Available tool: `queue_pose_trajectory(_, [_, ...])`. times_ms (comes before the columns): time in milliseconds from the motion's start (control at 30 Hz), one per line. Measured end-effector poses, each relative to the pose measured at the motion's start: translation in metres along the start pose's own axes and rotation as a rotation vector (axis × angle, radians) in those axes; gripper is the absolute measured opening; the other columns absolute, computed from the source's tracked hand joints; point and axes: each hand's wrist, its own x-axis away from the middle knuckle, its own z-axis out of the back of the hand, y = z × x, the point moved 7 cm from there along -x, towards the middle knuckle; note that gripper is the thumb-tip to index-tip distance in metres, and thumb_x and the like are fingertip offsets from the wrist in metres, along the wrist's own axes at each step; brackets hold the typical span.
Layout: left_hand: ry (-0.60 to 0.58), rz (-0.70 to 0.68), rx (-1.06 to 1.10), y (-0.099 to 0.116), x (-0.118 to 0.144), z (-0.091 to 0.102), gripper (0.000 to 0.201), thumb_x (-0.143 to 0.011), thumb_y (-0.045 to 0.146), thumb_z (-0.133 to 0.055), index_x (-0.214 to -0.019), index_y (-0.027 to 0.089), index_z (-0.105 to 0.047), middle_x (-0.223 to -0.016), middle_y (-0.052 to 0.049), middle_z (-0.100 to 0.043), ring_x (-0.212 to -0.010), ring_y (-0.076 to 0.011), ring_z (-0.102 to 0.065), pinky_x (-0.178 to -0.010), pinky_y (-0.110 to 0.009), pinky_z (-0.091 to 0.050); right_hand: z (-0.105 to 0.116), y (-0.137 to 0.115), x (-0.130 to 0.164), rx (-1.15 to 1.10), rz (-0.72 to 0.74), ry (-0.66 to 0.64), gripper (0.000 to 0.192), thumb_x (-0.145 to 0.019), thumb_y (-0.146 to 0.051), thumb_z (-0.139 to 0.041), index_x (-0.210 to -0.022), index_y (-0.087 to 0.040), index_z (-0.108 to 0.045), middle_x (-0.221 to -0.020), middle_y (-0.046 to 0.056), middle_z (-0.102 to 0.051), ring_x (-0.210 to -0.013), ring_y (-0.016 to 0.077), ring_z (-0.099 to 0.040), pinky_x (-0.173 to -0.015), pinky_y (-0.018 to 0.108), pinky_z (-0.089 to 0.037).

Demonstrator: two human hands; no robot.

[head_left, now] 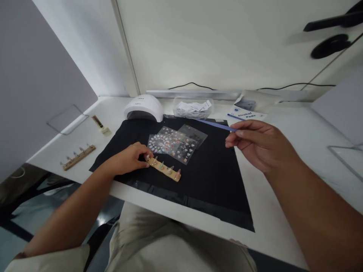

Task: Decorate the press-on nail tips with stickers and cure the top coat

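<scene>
At centre frame we are seeing the left hand (129,158) pinching the near end of a wooden strip (165,169) studded with nail tips, lying on the black mat (215,181). The right hand (259,145), centre right and raised above the mat, is gripping a thin blue stick (218,125) between thumb and fingers; its far tip is too small to make out. Sticker sheets (174,143) are lying just beyond the strip. A white nail lamp (143,107) is sitting at upper centre, a second strip (78,157) at left.
</scene>
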Motion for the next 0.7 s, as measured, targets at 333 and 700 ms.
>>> queue_pose_trajectory(333, [0.113, -0.017, -0.007, 0.017, 0.011, -0.015, 0.011, -0.074, 0.021, -0.075, -0.083, 0.02, -0.07, -0.079, -0.001, -0.065, -0.082, -0.0196, -0.057, -0.076, -0.032, -0.045, -0.007, -0.006, 0.004, -0.068, 0.01, -0.036, 0.012, -0.066, -0.015, -0.066, -0.071, -0.023, -0.059, -0.041, -0.008, -0.051, -0.044, 0.0101, -0.046, -0.06, 0.032, -0.045])
queue_pose_trajectory(700, [0.203, -0.033, -0.06, 0.021, 0.009, -0.02, 0.013, -0.076, 0.026, -0.078, -0.08, 0.019, -0.068, -0.077, -0.002, -0.066, -0.08, -0.0204, -0.053, -0.075, -0.033, -0.041, -0.003, -0.004, 0.002, -0.105, 0.001, -0.008, 0.014, -0.062, -0.021, -0.078, -0.071, -0.022, -0.068, -0.05, -0.002, -0.06, -0.053, 0.0148, -0.057, -0.061, 0.034, -0.05])
